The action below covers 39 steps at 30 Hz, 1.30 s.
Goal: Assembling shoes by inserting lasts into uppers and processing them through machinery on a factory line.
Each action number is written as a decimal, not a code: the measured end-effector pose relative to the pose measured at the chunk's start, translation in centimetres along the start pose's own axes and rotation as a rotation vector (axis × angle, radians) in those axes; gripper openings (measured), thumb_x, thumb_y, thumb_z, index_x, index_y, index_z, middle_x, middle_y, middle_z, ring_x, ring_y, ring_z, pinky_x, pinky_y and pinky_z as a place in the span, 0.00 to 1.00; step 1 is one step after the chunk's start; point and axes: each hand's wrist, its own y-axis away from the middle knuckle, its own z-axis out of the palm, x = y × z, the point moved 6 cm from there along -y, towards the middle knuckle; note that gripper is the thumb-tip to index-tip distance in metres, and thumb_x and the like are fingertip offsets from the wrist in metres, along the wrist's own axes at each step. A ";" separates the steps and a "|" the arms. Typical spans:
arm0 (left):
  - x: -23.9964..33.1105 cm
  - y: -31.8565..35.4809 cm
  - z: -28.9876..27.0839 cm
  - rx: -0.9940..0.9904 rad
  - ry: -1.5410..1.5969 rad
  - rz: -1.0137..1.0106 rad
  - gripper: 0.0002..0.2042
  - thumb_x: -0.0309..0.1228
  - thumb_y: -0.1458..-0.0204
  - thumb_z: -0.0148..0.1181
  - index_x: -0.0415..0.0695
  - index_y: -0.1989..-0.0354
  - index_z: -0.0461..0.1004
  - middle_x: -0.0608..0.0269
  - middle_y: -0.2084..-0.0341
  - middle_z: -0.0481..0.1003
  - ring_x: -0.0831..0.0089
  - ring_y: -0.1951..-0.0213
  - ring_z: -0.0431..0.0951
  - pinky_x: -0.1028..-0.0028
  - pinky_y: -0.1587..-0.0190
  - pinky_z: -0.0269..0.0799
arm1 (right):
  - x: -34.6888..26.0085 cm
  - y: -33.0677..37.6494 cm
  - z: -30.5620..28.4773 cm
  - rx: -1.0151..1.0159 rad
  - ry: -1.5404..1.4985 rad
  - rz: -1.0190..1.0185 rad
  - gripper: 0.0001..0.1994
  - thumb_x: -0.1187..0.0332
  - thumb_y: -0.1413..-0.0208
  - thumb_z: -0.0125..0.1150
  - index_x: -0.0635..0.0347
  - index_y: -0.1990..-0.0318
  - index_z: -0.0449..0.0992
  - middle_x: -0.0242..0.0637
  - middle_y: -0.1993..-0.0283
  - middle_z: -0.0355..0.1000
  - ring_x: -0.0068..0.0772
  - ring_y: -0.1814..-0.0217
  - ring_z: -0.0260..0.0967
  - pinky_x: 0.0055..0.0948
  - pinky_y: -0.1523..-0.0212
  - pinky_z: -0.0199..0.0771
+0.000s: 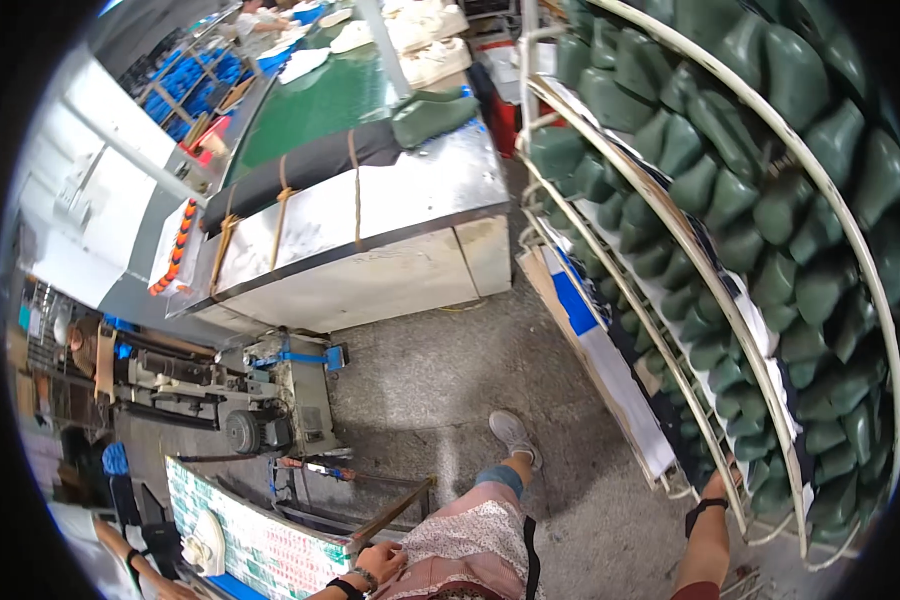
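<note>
Right hand (pixel 715 487) at 5 o'clock, up against the lower rail of the wire rack (pixel 670 215); fingers hidden behind the rail, can't tell if closed on it. Black band on that wrist. Rack fills 1 to 4 o'clock, packed with dark green shoe lasts (pixel 790 215). Left hand (pixel 380 562) at 6 o'clock, fingers curled loosely together, resting by the patterned skirt (pixel 470 550) and just beside a slanted metal bar (pixel 395 512). Own shoe (pixel 515 437) on the concrete floor (pixel 440 380), near centre. Sewing machine (pixel 220 395) at 8 o'clock. Steel-clad bench (pixel 370 235) at 11 o'clock, green conveyor (pixel 315 100) behind it, one last (pixel 432 115) lying on its end.
</note>
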 end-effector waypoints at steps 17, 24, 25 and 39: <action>1.5 8.3 2.2 0.517 1.145 -0.065 0.20 0.47 0.45 0.59 0.47 0.51 0.77 0.52 0.65 0.82 0.56 0.61 0.82 0.60 0.56 0.76 | -30.9 40.5 16.8 -1.484 0.548 -0.776 0.07 0.77 0.37 0.50 0.64 0.54 0.74 0.35 0.65 0.76 0.25 0.67 0.73 0.27 0.64 0.74; -13.8 15.1 7.1 0.951 1.385 -0.456 0.16 0.41 0.45 0.62 0.43 0.54 0.80 0.54 0.66 0.82 0.64 0.65 0.83 0.67 0.60 0.77 | -43.8 54.2 28.6 -1.259 0.731 -1.758 0.13 0.73 0.40 0.54 0.71 0.51 0.75 0.38 0.64 0.78 0.33 0.62 0.74 0.32 0.57 0.75; -15.8 14.7 9.0 1.084 1.381 -0.478 0.17 0.43 0.45 0.61 0.46 0.54 0.80 0.56 0.72 0.81 0.60 0.68 0.83 0.64 0.64 0.77 | -42.8 58.1 28.5 -1.361 0.677 -1.771 0.15 0.72 0.40 0.55 0.70 0.48 0.74 0.38 0.62 0.78 0.31 0.62 0.74 0.31 0.58 0.75; -13.7 7.2 2.3 0.810 1.633 -0.502 0.15 0.41 0.43 0.60 0.44 0.54 0.79 0.57 0.68 0.83 0.67 0.66 0.83 0.69 0.61 0.78 | -25.3 110.6 22.6 -1.927 0.711 -1.786 0.24 0.65 0.42 0.64 0.70 0.42 0.69 0.36 0.70 0.76 0.20 0.73 0.72 0.22 0.70 0.72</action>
